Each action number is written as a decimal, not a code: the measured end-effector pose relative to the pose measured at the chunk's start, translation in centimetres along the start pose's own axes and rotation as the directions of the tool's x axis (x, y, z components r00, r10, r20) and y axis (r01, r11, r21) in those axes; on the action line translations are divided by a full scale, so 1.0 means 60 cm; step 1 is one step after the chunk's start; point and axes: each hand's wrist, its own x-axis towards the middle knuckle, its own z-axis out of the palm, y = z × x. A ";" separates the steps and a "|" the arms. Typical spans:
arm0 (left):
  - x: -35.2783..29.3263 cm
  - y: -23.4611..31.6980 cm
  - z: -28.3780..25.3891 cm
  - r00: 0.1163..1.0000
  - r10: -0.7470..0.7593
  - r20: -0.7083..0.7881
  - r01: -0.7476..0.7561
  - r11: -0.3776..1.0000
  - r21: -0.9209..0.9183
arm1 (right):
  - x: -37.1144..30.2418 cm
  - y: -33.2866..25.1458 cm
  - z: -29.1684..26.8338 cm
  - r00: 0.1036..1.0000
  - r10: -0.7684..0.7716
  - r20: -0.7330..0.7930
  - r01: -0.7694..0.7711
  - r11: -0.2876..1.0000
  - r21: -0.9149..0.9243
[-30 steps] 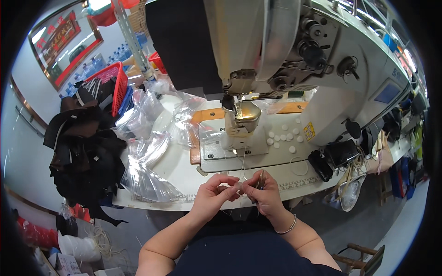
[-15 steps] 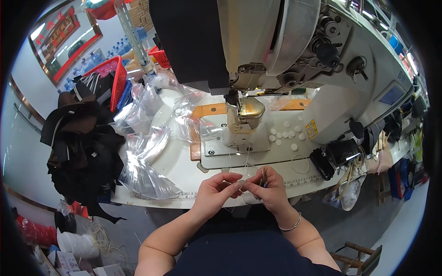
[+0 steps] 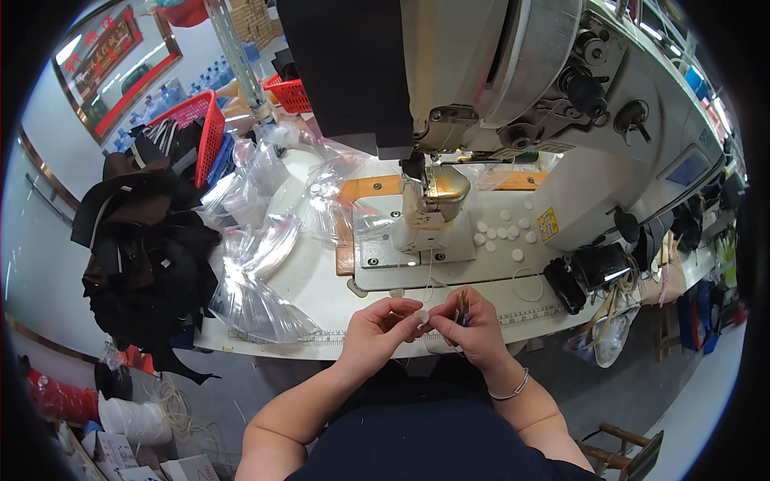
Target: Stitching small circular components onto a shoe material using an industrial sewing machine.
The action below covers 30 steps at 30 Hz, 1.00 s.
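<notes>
My left hand pinches a small round white disc between thumb and fingertips, just in front of the sewing machine's bed. Close beside it, my right hand is closed round a slim metal tool that looks like thread snips, its kind partly hidden by the fingers. The right thumb and forefinger meet at the disc's edge. A pale thread runs down from the machine toward my hands. Several similar white discs lie scattered on the bed, right of the machine's post.
Clear plastic bags and a heap of black fabric pieces cover the table's left side. Behind them stands a red basket. A black box-like object sits at the right, near a measuring scale along the front edge.
The view has shifted slightly, so the machine and table appear a little further right. My hands keep the same grip, and the white disc shows more of its face.
</notes>
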 end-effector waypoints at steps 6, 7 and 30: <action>0.000 -0.006 -0.002 0.999 -0.009 -0.038 0.009 1.000 0.009 | -0.005 -0.002 0.004 1.000 -0.003 0.003 0.002 0.996 0.091; -0.002 -0.004 0.000 0.998 -0.001 -0.059 0.003 1.000 0.029 | -0.006 -0.005 0.010 0.999 -0.043 -0.007 0.043 0.996 0.084; 0.050 0.086 -0.028 0.996 0.026 0.085 -0.011 0.986 -0.167 | 0.095 -0.084 -0.037 0.280 -0.798 0.534 0.571 -0.308 -0.761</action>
